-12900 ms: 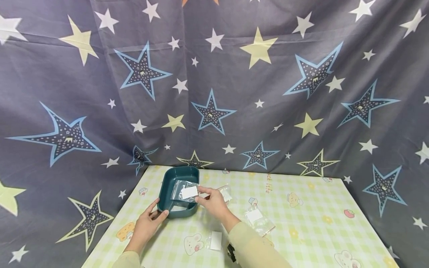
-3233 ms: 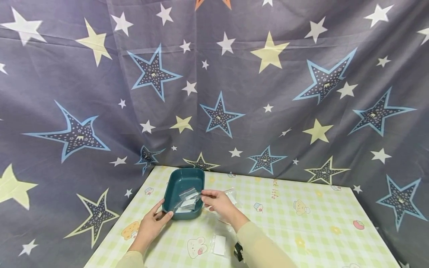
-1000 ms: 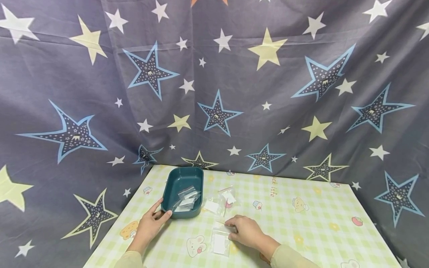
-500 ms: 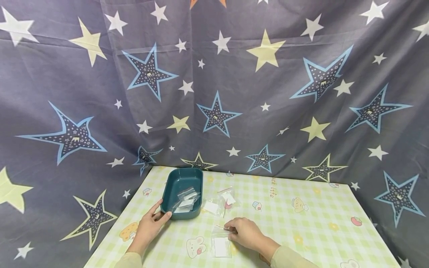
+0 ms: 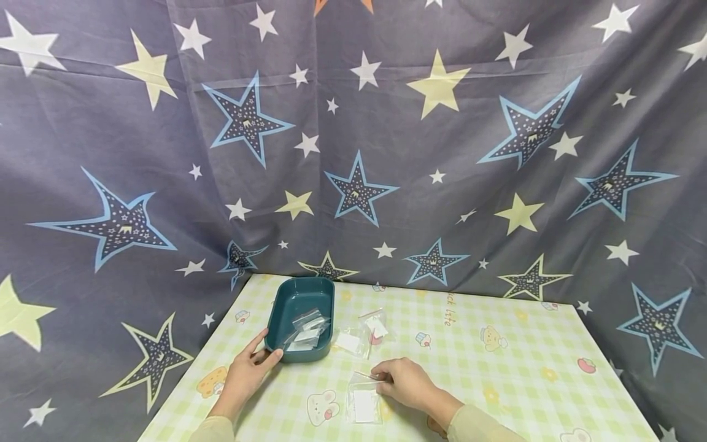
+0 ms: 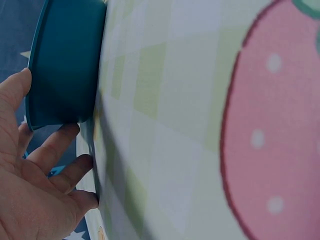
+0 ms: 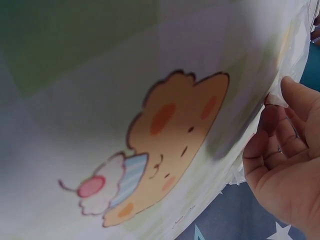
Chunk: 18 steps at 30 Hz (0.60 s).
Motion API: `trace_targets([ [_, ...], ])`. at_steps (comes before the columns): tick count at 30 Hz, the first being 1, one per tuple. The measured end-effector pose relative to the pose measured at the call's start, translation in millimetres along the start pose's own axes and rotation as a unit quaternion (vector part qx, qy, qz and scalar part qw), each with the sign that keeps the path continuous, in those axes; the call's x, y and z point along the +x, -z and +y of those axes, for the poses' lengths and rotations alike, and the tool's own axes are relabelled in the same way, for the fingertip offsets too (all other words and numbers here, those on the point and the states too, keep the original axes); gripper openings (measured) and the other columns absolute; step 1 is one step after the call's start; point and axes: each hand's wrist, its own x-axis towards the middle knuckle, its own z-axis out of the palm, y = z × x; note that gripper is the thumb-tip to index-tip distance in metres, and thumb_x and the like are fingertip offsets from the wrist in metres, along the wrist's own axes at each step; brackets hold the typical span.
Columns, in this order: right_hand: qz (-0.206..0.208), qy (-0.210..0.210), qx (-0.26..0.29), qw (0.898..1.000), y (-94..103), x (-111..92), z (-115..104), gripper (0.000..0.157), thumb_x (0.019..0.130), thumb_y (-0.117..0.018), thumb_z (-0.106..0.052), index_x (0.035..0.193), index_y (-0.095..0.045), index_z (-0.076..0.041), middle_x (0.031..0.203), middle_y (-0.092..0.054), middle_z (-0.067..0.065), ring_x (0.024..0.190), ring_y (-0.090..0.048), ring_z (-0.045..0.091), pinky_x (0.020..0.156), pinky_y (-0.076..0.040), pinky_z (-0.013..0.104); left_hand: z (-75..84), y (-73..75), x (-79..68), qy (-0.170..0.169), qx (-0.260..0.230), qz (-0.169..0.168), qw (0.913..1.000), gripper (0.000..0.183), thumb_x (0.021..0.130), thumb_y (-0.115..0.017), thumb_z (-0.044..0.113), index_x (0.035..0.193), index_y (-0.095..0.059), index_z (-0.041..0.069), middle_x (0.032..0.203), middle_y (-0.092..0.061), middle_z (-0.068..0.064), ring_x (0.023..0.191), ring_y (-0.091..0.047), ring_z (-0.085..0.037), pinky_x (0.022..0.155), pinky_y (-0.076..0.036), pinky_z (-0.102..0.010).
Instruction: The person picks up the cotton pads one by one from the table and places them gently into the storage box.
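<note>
A dark teal plastic box stands at the far left of the table. My left hand holds its near left corner; in the left wrist view the thumb is on the rim and fingers touch the box wall. Several clear zip bags with white labels lie inside, overlapping. Close to the table's front, my right hand pinches the upper right corner of a labelled zip bag. The right wrist view shows thumb and fingertip on the crinkled plastic bag. What the bags contain is too small to tell.
Two more labelled zip bags, one nearer the box and another behind it, lie right of the box. A green checked cloth with cartoon prints covers the table. A grey star-printed curtain hangs behind.
Since 12.9 s ago more bags lie in the box. My right hand has left the box, come nearer and right, and taken the front bag's corner. The left hand stays at the box.
</note>
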Motion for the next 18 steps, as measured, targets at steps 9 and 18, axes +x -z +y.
trace_targets([
  [9,-0.007,-0.005,0.011,1.0,1.0,-0.6,0.5,0.025,0.091,-0.085,-0.021,0.116,-0.082,-0.015,0.097,-0.081,-0.008,0.086,-0.071,0.002,0.08,-0.06,0.026,-2.1,0.0,1.7,-0.001,0.004,0.0,1.0,0.085,0.1,-0.075,0.049,0.17,-0.032,0.028,0.151,-0.06,-0.021,0.147,-0.052,-0.043,0.118,-0.046,-0.064],
  [18,-0.007,-0.001,0.011,1.0,1.8,-0.7,1.0,0.025,0.092,-0.084,-0.02,0.116,-0.081,-0.015,0.097,-0.08,-0.009,0.082,-0.065,-0.004,0.077,-0.058,0.024,-2.1,-0.2,1.8,-0.005,0.006,0.001,1.0,0.085,0.1,-0.074,0.048,0.17,-0.032,0.027,0.15,-0.061,-0.022,0.146,-0.053,-0.043,0.117,-0.047,-0.062],
])
